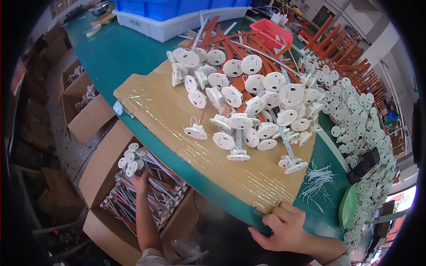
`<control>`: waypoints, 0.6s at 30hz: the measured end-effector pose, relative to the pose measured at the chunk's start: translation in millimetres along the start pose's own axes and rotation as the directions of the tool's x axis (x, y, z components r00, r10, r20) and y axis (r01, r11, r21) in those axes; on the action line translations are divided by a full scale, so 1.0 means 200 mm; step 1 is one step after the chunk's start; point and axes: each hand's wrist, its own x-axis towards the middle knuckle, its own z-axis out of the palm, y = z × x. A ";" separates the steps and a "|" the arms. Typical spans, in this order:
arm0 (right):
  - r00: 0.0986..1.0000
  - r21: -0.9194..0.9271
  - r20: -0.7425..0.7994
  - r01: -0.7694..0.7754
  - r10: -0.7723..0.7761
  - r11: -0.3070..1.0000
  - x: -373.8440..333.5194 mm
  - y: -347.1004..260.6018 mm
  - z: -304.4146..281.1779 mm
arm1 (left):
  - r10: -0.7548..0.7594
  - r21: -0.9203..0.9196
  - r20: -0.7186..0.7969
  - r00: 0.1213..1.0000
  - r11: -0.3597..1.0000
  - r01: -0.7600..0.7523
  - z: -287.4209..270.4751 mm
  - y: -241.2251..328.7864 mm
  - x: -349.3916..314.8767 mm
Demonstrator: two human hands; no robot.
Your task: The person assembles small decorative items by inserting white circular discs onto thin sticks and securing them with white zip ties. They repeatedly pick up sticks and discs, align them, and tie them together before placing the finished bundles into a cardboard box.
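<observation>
My left hand (pixel 141 181) reaches into an open cardboard box (pixel 95 188) at the lower left. Its fingers are closed around a bunch of strips with round white disc ends (pixel 132 159), the discs clustered just above the fingers. Many long grey and reddish-brown strips (pixel 133 199) fill the box beneath. My right hand (pixel 284 228) rests at the table's near edge, against the corner of a taped cardboard sheet (pixel 213 164). Its fingers are loosely bent, with the thumb apart and no object visible in them. A heap of white disc-ended pieces (pixel 239 120) lies on the sheet.
White ties (pixel 318 179), a dark phone (pixel 364 166) and a green bowl (pixel 347 207) are right of the sheet. More white discs (pixel 355 111) crowd the far right. A red basket (pixel 270 33) and blue bin (pixel 177 9) stand behind. Another box (pixel 91 111) sits left.
</observation>
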 end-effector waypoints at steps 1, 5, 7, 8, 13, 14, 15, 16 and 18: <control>1.000 0.017 -0.003 -0.001 0.001 1.000 0.00 0.01 0.01 | -0.052 -0.009 -0.012 0.999 0.999 0.052 0.09 0.10 0.01; 0.999 0.022 0.008 0.037 -0.037 0.999 0.06 0.02 0.05 | -0.105 -0.076 -0.232 0.967 0.993 0.090 0.17 -0.16 0.27; 0.998 0.058 0.038 0.042 -0.044 0.997 0.07 -0.01 0.06 | -0.246 0.100 -0.318 0.915 0.952 0.291 0.11 -0.32 0.38; 0.999 0.046 0.045 -0.006 0.004 0.999 0.06 -0.08 0.01 | 0.013 0.358 -0.331 0.943 0.927 0.112 0.21 -0.37 0.39; 0.990 -0.009 0.137 -0.017 0.018 1.000 0.10 -0.08 0.04 | 0.084 0.460 -0.401 0.912 0.879 0.122 0.32 -0.42 0.42; 0.990 -0.007 0.139 -0.013 0.014 1.000 0.10 -0.08 0.04 | 0.091 0.553 -0.417 0.904 0.815 0.174 0.35 -0.42 0.41; 0.991 -0.009 0.135 -0.007 0.008 1.000 0.11 -0.08 0.05 | 0.102 0.635 -0.431 0.897 0.740 0.221 0.38 -0.42 0.42; 0.991 -0.004 0.134 -0.003 0.004 1.000 0.11 -0.08 0.05 | 0.043 0.582 -0.442 0.896 0.774 0.250 0.39 -0.44 0.44; 0.991 0.016 0.136 -0.011 0.009 1.000 0.12 -0.08 0.06 | 0.085 0.557 -0.485 0.870 0.797 0.233 0.44 -0.45 0.47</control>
